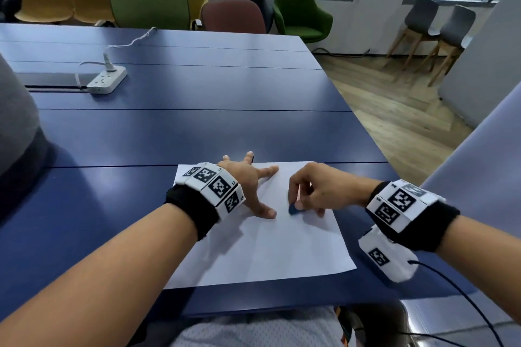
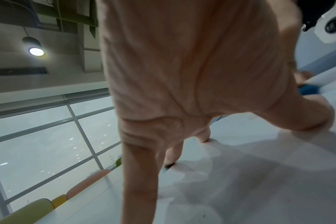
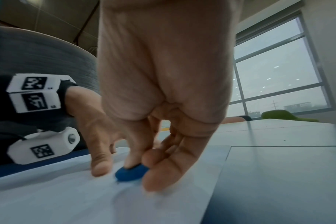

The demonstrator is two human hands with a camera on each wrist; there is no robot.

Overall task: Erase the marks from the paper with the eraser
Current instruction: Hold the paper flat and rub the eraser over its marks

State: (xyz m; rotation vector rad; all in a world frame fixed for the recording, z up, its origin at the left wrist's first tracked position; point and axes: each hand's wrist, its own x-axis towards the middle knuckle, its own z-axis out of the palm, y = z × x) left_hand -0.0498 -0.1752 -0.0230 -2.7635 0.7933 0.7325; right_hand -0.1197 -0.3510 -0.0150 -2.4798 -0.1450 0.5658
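Blue eraser [image 1: 294, 209] pinched on paper [image 1: 267, 251] under right hand [image 1: 318, 191] fingers [image 3: 136, 159], left hand [image 1: 248, 186] splayed flat beside it, pressing paper.

The head view looks down on the paper [image 1: 262, 248] from above, while both wrist views skim it closely, sharing the eraser [image 3: 131, 172].

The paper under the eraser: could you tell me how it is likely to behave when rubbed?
The paper looks thin and floppy, so it would probably slide or wrinkle. The left hand presses it flat with spread fingers, which likely prevents that while the right hand pinches the blue eraser.
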